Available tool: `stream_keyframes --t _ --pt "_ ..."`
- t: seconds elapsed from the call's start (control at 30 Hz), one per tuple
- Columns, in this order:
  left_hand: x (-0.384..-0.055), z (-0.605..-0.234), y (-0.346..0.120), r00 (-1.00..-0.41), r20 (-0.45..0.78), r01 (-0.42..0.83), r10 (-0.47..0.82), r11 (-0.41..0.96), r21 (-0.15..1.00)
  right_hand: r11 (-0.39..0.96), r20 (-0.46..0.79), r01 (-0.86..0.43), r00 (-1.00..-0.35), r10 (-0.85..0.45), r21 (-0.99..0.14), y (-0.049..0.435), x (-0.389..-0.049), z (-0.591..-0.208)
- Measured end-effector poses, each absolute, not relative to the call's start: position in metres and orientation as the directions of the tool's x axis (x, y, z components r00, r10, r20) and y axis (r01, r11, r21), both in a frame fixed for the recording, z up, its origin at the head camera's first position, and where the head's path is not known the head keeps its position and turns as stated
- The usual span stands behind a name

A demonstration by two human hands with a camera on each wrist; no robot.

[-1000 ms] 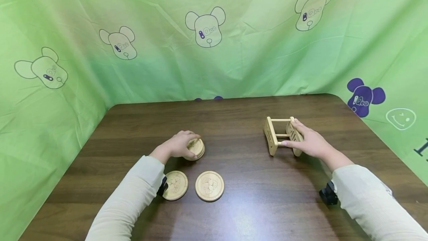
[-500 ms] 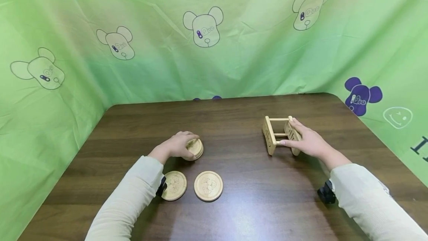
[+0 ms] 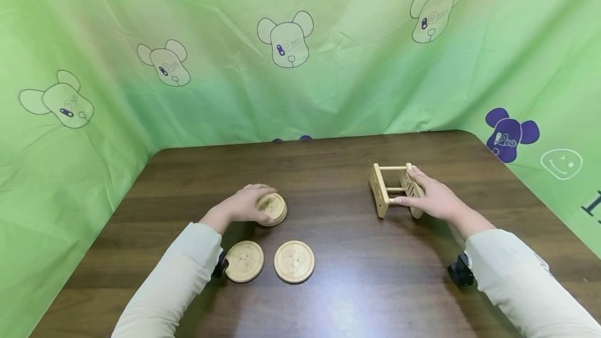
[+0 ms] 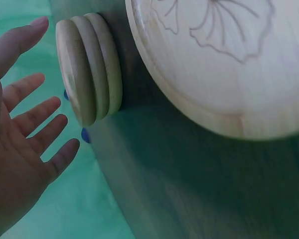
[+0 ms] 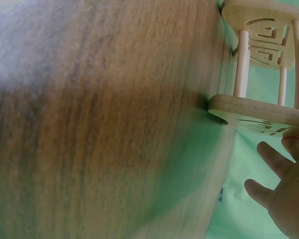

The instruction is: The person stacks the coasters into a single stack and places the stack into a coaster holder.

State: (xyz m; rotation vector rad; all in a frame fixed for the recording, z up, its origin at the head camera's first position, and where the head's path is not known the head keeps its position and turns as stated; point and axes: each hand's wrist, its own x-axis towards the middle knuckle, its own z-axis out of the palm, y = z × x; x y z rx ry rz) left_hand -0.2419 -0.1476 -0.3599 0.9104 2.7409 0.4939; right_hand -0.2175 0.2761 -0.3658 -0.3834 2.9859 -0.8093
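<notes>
Just left of a stack of three round wooden coasters (image 3: 273, 208), my left hand (image 3: 241, 205) hovers with its fingers spread. The left wrist view shows a gap between those fingers (image 4: 46, 110) and the stack (image 4: 89, 69). Two more coasters lie flat nearer me: a left one (image 3: 245, 262) and a right one (image 3: 294, 262), both carved with a leaf pattern. On the right, my right hand (image 3: 435, 198) holds a wooden coaster rack (image 3: 379, 192) by its right side panel, thumb at the front bar. The rack has two cut-out panels joined by round bars.
Everything stands on a dark wood-grain table (image 3: 328, 291). A green printed curtain (image 3: 225, 87) hangs behind it and along both sides. Each wrist carries a small black camera, such as the right camera (image 3: 461, 270).
My left hand has let go of the coaster stack and drawn slightly left. My right hand and the rack have stayed in place.
</notes>
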Motion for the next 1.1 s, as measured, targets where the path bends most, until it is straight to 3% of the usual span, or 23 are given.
stream_keyframes --t 0.43,1.1 --pt "-0.217 -0.359 -0.164 -0.782 -0.052 0.548 0.621 0.725 0.417 0.836 0.040 -0.229 -0.969 -0.242 -0.499 0.276 -0.214 -0.369" --pt "-0.180 -0.357 -0.173 -0.721 0.003 0.644 0.693 0.667 0.374 0.843 0.058 -0.241 -0.968 -0.244 -0.481 0.277 -0.216 -0.367"
